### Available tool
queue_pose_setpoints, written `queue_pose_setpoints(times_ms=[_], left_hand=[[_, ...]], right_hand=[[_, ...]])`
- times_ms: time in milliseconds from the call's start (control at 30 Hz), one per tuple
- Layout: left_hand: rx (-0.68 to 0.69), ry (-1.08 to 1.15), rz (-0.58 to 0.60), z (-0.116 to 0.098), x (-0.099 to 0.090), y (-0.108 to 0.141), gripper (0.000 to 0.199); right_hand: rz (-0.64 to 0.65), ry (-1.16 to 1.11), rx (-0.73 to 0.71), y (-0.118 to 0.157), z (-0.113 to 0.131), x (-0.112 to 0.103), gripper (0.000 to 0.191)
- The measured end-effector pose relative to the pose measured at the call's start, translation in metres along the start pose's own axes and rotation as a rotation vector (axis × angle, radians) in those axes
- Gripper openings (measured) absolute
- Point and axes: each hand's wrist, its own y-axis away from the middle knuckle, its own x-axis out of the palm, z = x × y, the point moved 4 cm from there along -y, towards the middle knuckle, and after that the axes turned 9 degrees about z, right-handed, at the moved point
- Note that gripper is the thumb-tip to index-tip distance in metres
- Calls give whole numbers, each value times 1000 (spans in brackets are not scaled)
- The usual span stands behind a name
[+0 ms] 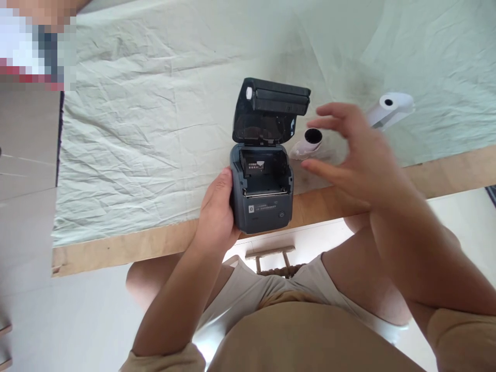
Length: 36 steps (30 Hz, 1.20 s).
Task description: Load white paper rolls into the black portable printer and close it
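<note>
A dark grey label printer (263,212) is held up near the table's front edge, its black lid (267,111) swung open and its paper bay exposed. Wrapped round the printer's left side is my left hand (219,212). My right hand (356,150) is to the right of the printer with thumb and fingers spread apart, holding nothing. Between that hand and the printer stands a small white roll (308,144) with a black core. Farther right, partly behind my right hand, lies a larger white paper roll (387,108) with a loose end.
A pale green cloth (155,129) covers the table, and its bare wooden edge (127,248) runs along the front. A pixelated area hides part of the upper left corner. Under the table's edge a wooden stool (271,253) shows between the person's legs.
</note>
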Motion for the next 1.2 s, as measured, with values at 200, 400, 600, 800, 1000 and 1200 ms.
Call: queue_pose_setpoints(times_ms=[200,400,600,800,1000,1200], left_hand=[[-51,-41,19,0,0,1,38],[-95,-13,47,0,2,0,34],[-87,-25,6,-2,4,1,35],[-67,-20,-3,1,-1,1,30],[-22,-44,81,-1,4,0,46],[-22,-99,229,-4,6,4,49]], right_hand=[[-239,309,2,-4,-44,-58,61],[-134,254,211,-25,-96,-61,46],[-244,154,267,-14,-93,-52,56],[-169,159,217,-9,-80,-36,48],[-264,9,179,-12,-95,-36,62],[-537,-191,-247,18,-38,-47,69]])
